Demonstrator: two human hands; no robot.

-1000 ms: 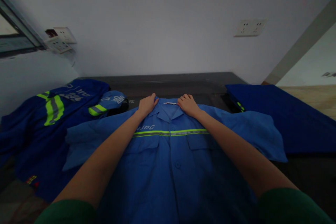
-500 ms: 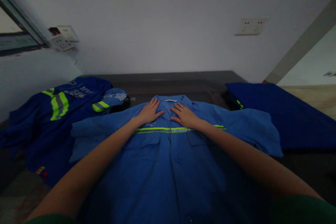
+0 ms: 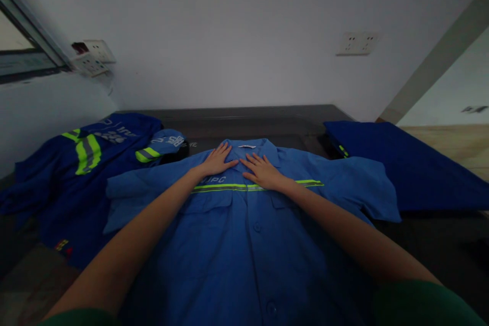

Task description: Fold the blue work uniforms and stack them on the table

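Observation:
Spread front side up before me is a light blue work shirt with a collar, buttons, chest pockets and a yellow-green and grey reflective stripe across the chest. My left hand lies flat on it beside the left part of the collar, fingers spread. Just below the collar opening, my right hand rests flat with its fingers apart, covering part of the front edge and stripe. Both sleeves stretch out to the sides. A white label shows inside the collar.
Dark blue garments with reflective bands lie heaped at the left, a lighter blue piece among them. Dark blue folded cloth lies at the right. The dark tabletop meets a wall with sockets.
My right hand has slid slightly left across the shirt front, nearer my left hand. The right sleeve's end sits a bit further left. My left hand stays nearly in place.

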